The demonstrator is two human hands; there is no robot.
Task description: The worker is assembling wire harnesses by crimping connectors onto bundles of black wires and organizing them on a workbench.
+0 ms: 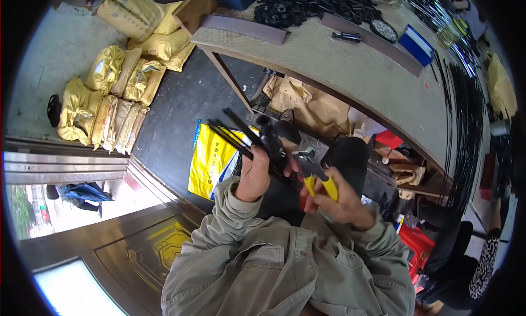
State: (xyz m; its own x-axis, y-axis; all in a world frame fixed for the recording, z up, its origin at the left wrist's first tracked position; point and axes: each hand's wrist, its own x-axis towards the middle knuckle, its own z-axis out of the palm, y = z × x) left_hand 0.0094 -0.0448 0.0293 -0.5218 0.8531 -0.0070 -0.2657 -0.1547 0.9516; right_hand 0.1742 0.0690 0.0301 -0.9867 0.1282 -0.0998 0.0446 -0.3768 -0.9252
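Wooden workbench [350, 69] above dark floor [181, 102], yellow sacks [118, 80] alongside.

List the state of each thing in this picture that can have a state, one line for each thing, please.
Left hand: closed around the bundle of thin black rods.
Bundle of thin black rods: held up, ends fanning out to the left.
Right hand: closed on the yellow-handled metal pliers.
Yellow-handled metal pliers: held, nose at the rods; open or shut, cannot tell.
Yellow sacks: full, stacked on the floor.
Wooden workbench: loaded with black parts.
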